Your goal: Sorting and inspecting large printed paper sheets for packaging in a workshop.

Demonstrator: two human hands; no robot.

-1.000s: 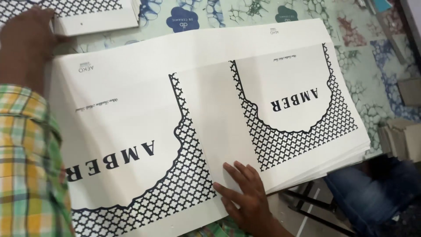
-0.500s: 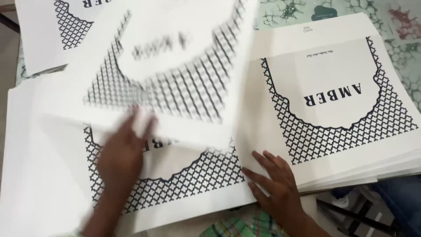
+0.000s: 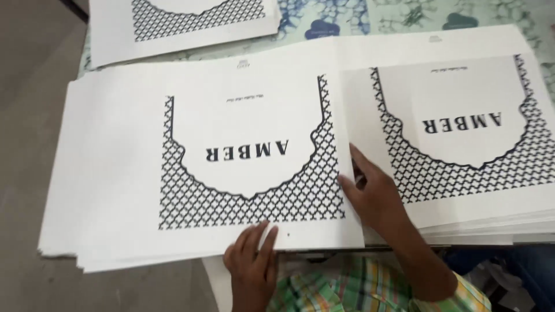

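Neither grip is closed around anything: both hands lie flat with fingers spread on printed paper. The left hand (image 3: 252, 260) presses its fingertips on the near edge of the left stack of sheets (image 3: 196, 167), just below the band of black lattice print. The right hand (image 3: 376, 193) rests palm down where that stack's right edge overlaps the right stack of sheets (image 3: 462, 144), its fingers lying across the seam between the two.

Both stacks are thick piles of smooth, matte white rectangular sheets, their layered edges showing as fine lines along the near and left sides. Each top sheet carries a black trellis pattern of small interlocking lozenges, cut by a scalloped, arch-shaped white field with bold block lettering, seen upside down from here. A third sheet pile (image 3: 185, 23) with the same lattice lies at the far side, well apart from the hands. The piles sit on a counter (image 3: 404, 14) covered with a pale green cloth printed with blue floral shapes. A checked sleeve (image 3: 347, 289) in green, yellow and orange shows at the near edge.
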